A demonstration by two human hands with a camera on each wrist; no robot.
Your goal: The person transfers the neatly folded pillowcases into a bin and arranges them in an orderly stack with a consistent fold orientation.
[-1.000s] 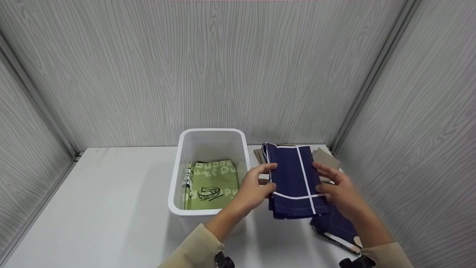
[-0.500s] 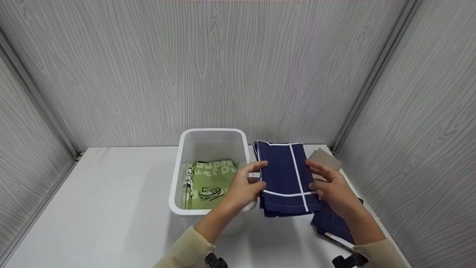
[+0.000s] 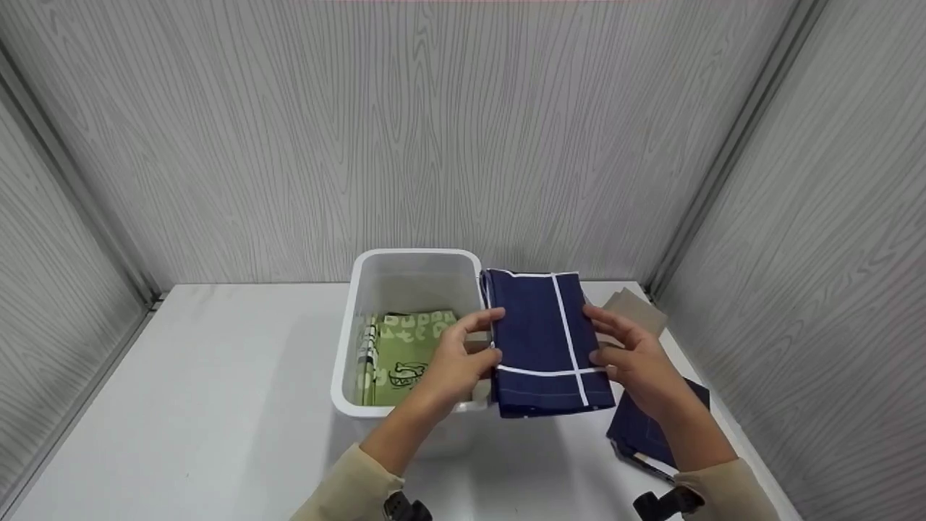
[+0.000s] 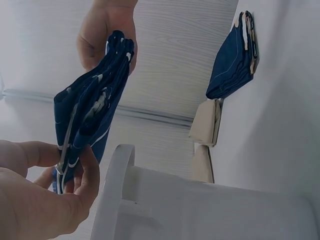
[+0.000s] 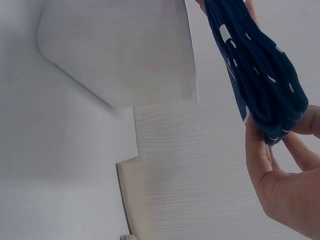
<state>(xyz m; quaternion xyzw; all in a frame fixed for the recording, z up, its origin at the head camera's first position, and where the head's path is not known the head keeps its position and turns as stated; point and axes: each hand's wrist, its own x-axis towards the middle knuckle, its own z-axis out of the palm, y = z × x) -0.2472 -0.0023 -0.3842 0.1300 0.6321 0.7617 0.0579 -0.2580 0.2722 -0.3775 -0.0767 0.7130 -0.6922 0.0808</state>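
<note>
Carrying step, apparently: left hand [image 3: 457, 356] and right hand [image 3: 631, 354] pinch folded navy cloth [image 3: 534, 325] from opposite sides; next move likely calls for clearing white bin's [image 3: 419, 282] rim [image 3: 346, 340]

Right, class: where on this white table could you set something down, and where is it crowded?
The widest bare patch of table lies between the left wall and the bin. A smaller one separates the bin from the navy cloth on the table. Crowded is the right edge, where beige cloths lie behind that navy cloth.
</note>
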